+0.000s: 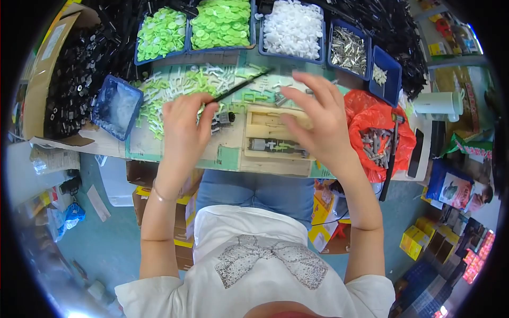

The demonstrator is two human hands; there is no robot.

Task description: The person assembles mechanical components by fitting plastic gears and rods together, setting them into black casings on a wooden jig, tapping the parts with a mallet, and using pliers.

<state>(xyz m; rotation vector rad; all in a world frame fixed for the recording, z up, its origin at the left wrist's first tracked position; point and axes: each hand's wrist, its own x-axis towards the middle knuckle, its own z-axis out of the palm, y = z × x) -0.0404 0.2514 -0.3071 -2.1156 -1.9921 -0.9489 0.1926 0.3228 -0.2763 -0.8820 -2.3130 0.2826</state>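
Observation:
My left hand [185,124] is closed in a pinch on a thin black rod [241,87], which points up and to the right over the table. Beside its fingers lies a short grey-and-black cylindrical part [224,119]. My right hand [321,119], fingers apart and slightly blurred, hovers over the right side of a wooden block fixture [260,117] and appears to hold nothing. In the fixture's front slot rests a grey, black and green assembly [273,146], its right end near my right hand. Small green and white plastic pieces [169,87] lie scattered beyond my left hand.
Blue trays hold green discs [220,24], white plastic parts [293,29] and metal pins [348,50]. Smaller blue trays stand left [117,108] and right [389,74]. A red bag [403,140] of grey parts lies right. Black parts [79,85] are heaped in a carton.

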